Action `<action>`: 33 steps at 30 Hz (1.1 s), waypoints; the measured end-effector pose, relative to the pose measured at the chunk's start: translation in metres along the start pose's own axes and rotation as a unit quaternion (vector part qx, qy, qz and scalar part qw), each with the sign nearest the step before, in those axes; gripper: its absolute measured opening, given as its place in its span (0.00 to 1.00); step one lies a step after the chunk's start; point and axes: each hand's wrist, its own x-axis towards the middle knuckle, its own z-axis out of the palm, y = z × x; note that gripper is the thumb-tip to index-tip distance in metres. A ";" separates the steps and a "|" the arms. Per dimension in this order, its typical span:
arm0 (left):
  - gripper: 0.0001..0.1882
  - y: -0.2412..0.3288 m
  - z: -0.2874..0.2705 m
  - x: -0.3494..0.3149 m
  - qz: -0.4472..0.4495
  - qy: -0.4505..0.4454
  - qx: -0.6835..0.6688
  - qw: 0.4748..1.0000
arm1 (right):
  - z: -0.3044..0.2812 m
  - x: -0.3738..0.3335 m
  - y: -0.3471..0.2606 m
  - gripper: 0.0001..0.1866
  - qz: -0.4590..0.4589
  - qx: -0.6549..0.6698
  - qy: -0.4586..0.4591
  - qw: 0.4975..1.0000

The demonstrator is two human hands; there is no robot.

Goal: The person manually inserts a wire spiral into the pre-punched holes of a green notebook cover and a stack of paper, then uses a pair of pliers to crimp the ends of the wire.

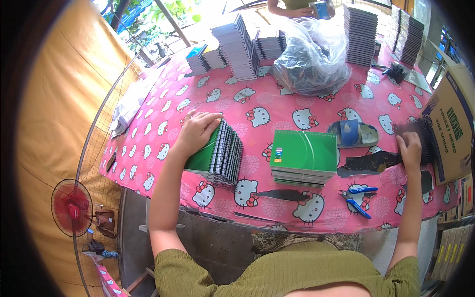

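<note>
My left hand point(199, 129) lies flat over the far end of a stack of green-covered notebooks point(200, 159) with black spiral bindings along their right side. My right hand point(410, 147) is at a heap of black spiral binding coils point(420, 129), its fingers bent down onto them; how many it grips is hidden. Between my arms sits a second stack of green notebooks point(304, 153), a row of punched holes along the top cover's far edge and no coil visible there. Blue-handled pliers point(360, 200) rest on the table in front of it, jaws apart.
A pink patterned cloth point(277, 109) covers the table. Blue tape roll holder-like object point(354, 132) lies beyond the notebooks. Farther back are tall notebook stacks point(237, 47) and a clear plastic bag point(311, 62). A cardboard box point(452, 119) stands at right. Another person's hand point(308, 11) shows opposite.
</note>
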 end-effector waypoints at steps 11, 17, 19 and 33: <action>0.18 0.178 0.017 0.020 0.088 0.058 -0.240 0.965 | 0.018 0.049 0.002 0.11 0.093 -0.179 -0.102 0.974; 0.13 0.172 0.066 0.077 0.070 -0.061 -0.215 0.972 | -0.023 0.021 -0.047 0.09 -0.083 -0.069 0.007 0.994; 0.12 0.175 0.060 0.082 -0.007 -0.141 -0.261 0.955 | -0.033 0.006 -0.071 0.10 -0.060 0.058 -0.039 0.996; 0.09 0.173 0.074 0.077 -0.045 -0.048 -0.404 0.912 | -0.043 -0.034 -0.182 0.07 -0.157 0.330 -0.071 0.928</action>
